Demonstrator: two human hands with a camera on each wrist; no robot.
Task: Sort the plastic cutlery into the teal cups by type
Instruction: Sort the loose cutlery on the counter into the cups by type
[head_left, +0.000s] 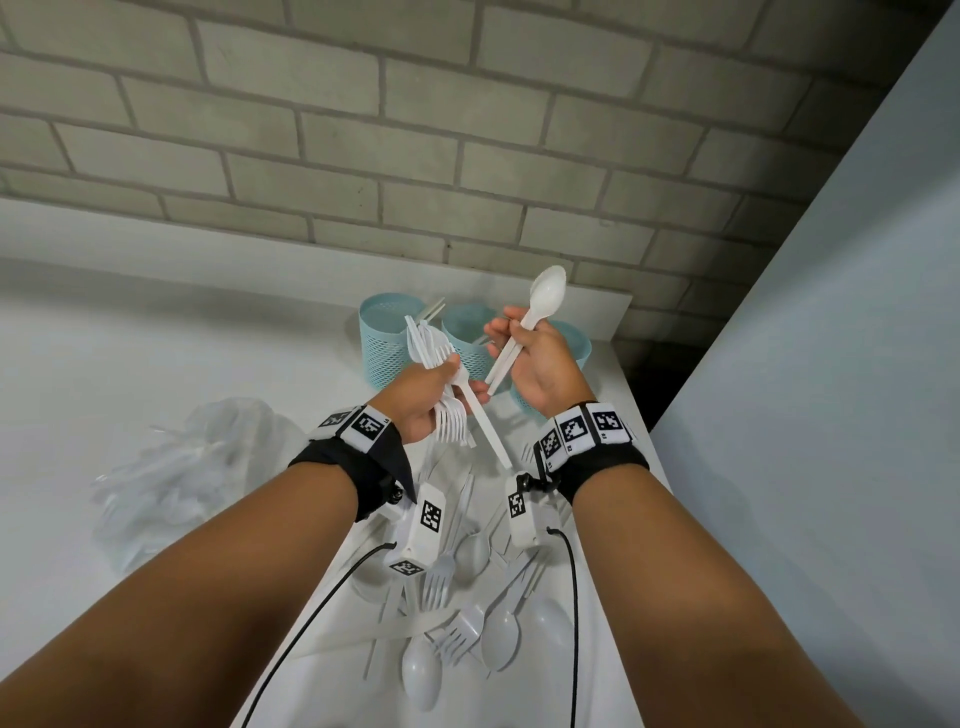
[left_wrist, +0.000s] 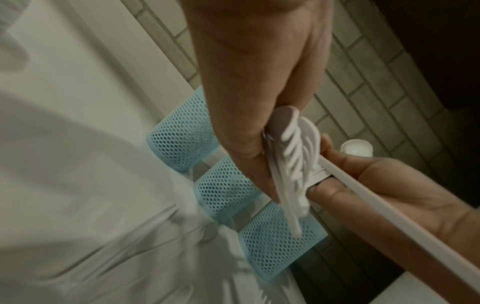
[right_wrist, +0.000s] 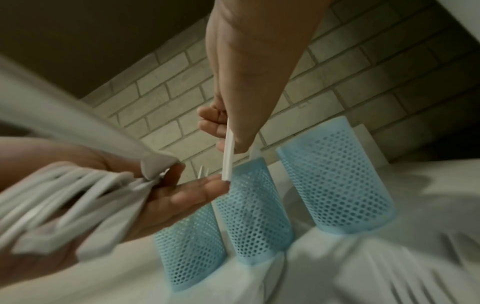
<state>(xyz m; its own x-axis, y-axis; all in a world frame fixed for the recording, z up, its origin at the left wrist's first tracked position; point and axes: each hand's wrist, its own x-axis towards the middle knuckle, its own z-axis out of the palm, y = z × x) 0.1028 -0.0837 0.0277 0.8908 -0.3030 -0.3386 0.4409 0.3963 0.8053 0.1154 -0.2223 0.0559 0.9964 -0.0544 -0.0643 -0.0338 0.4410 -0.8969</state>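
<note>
My left hand (head_left: 449, 376) grips a bundle of white plastic forks (head_left: 452, 423), tines fanned toward my wrist; one long white handle (head_left: 491, 436) sticks out of it. The same fork bundle (left_wrist: 291, 160) fills the left wrist view. My right hand (head_left: 514, 332) holds white spoons (head_left: 548, 293) by their handles, bowls up. In the right wrist view, its fingers pinch a handle (right_wrist: 228, 156). Three teal mesh cups stand in a row behind both hands: left (head_left: 382, 338), middle (head_left: 467, 332), right (head_left: 579, 348). White pieces (head_left: 434, 309) poke out by the left two.
Loose white forks and spoons (head_left: 467, 597) lie heaped on the white table (head_left: 156, 338) under my wrists. A crumpled clear plastic bag (head_left: 182, 467) lies at the left. A brick wall (head_left: 415, 130) stands behind the cups, and a pale panel (head_left: 831, 364) closes off the right.
</note>
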